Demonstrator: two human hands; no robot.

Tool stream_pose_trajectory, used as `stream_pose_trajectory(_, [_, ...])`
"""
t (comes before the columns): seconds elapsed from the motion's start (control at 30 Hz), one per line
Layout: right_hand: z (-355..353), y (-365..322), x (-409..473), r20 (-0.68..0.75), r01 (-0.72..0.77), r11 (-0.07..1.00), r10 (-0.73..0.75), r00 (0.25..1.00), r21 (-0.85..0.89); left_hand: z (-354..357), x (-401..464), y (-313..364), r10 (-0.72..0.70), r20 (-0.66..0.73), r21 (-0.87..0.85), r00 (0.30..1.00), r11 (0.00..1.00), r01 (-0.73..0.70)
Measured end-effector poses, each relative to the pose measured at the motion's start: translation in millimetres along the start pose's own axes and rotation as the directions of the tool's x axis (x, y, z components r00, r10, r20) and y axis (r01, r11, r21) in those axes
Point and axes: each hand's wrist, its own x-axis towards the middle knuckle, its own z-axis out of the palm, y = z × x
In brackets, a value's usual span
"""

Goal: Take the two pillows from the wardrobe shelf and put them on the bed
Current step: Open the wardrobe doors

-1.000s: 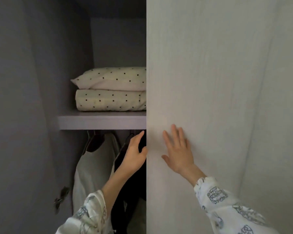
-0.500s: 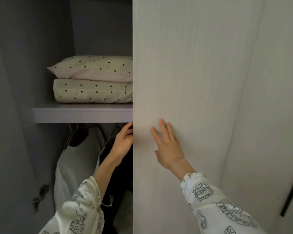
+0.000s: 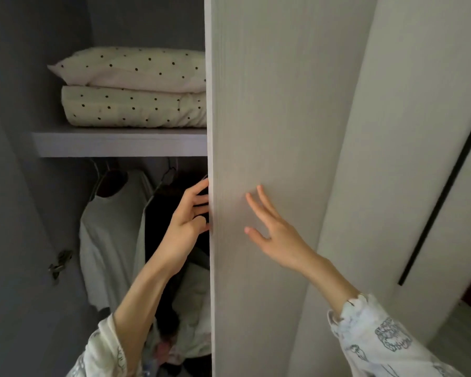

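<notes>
Two pillows lie stacked on the wardrobe shelf point(image 3: 120, 144), both in cream covers scattered with small dark dots. The upper pillow point(image 3: 136, 68) is plump, with a pointed corner jutting past the stack and a plain pale underside showing along its lower edge. The lower pillow point(image 3: 131, 107) is flatter and squarer at its end, its cover faintly quilted and bunched into a fold close to the wardrobe door point(image 3: 261, 159). The right ends of both pillows are hidden behind that door's edge.

Below the shelf, the left hand point(image 3: 186, 227) holds the door's near edge, fingers curled around it, thumb tip against the edge. The right hand point(image 3: 276, 235) lies flat on the door's front face at about the same height, fingers straight and spread, holding nothing.

Also below the shelf hang a pale garment point(image 3: 106, 235) and a dark garment point(image 3: 169, 227) on hangers, the dark one just behind the left hand. A metal hinge point(image 3: 60, 263) sits on the wardrobe's inner side wall, lower than the shelf.
</notes>
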Motion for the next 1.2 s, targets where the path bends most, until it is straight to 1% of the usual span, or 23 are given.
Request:
stream_pose_trajectory(0.07, [-1.7,-2.5,-21.0,0.074,-0.043,0.988,0.032,0.997,0.151,8.7,-12.1,6.1,0.0,0.033,0.015,0.999,1.0,0.0])
stream_pose_trajectory(0.13, [-8.3,-5.2,-41.4,0.128,-0.087,0.953,0.051,0.99,0.292,18.8,-24.5,13.0,-0.008,0.079,0.031,0.997,1.0,0.006])
stream_pose_trajectory(0.23, [-29.8,-7.5,-70.7,0.163,-0.143,0.878,0.076,0.984,0.457,41.8,-45.9,25.3,-0.007,0.175,0.022,0.985,1.0,0.004])
stream_pose_trajectory(0.3, [-46.9,-4.5,-92.3,0.154,-0.159,0.838,0.09,0.984,0.521,63.6,-60.2,31.7,-0.006,0.237,0.017,0.972,1.0,0.003])
stream_pose_trajectory(0.47, [-90.1,4.4,-150.3,0.134,-0.177,0.845,0.126,0.983,0.504,124.7,-80.5,46.2,0.03,0.403,0.026,0.915,0.999,-0.044])
stream_pose_trajectory(0.53, [-107.8,8.5,-170.1,0.106,-0.218,0.83,0.191,0.976,0.513,149.2,-81.2,50.5,0.03,0.464,0.02,0.886,0.999,-0.045])
stream_pose_trajectory(0.67, [-140.9,14.8,-204.4,0.07,-0.287,0.762,0.304,0.95,0.581,197.9,-80.5,55.4,0.021,0.553,0.018,0.833,0.999,-0.037])
stream_pose_trajectory(0.77, [-158.8,18.9,-218.8,0.046,-0.336,0.731,0.386,0.921,0.594,225.4,-79.1,56.3,0.011,0.582,0.014,0.813,1.0,-0.023])
stream_pose_trajectory(0.83, [-169.1,22.2,-230.5,0.023,-0.349,0.742,0.41,0.912,0.573,244.2,-79.0,57.1,0.002,0.601,0.022,0.799,1.0,-0.019])
stream_pose_trajectory(1.03, [-190.9,30.1,-261.3,-0.065,-0.388,0.784,0.475,0.878,0.484,292.8,-71.7,56.7,0.002,0.667,0.068,0.745,0.996,-0.063])
stream_pose_trajectory(1.2, [-203.4,37.5,-276.7,-0.14,-0.411,0.766,0.537,0.832,0.494,312.5,-66.2,54.4,-0.024,0.68,0.042,0.733,0.999,-0.006])
